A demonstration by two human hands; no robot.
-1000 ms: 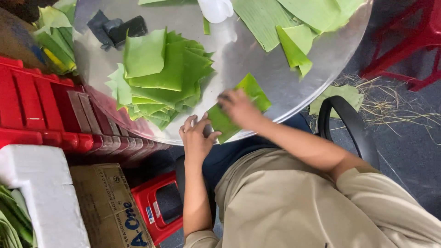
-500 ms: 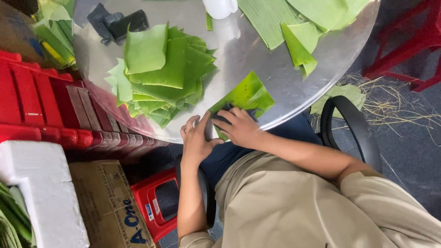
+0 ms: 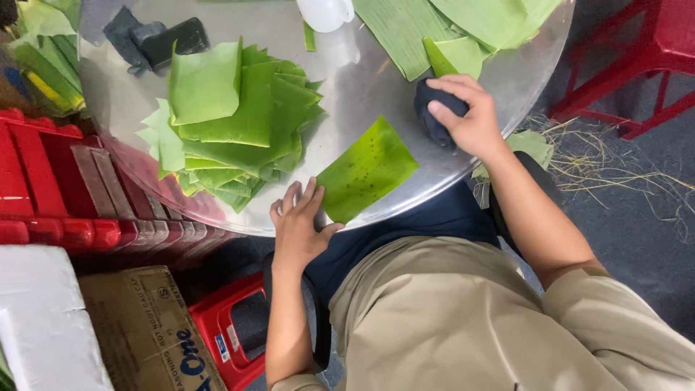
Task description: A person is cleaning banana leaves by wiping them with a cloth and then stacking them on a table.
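A rectangular green leaf piece (image 3: 367, 170) lies flat near the edge of the round metal table (image 3: 369, 80). My left hand (image 3: 298, 224) rests flat on the table rim, fingers spread, touching the leaf's left corner. My right hand (image 3: 469, 116) grips a dark blue cloth (image 3: 433, 116) on the table, to the right of the leaf. A pile of cut green leaf pieces (image 3: 232, 123) sits to the left of the single leaf.
Large uncut leaves (image 3: 449, 29) lie at the table's far side beside a white container (image 3: 326, 13). Dark cloths (image 3: 156, 40) sit at the far left. Red crates (image 3: 58, 188), a cardboard box (image 3: 145, 326), white foam (image 3: 40, 318) and red stools (image 3: 637, 65) surround the table.
The folded leaf has been spread flat on the table. My right hand left it and moved right onto the dark cloth, closing on it. My left hand stayed at the leaf's corner.
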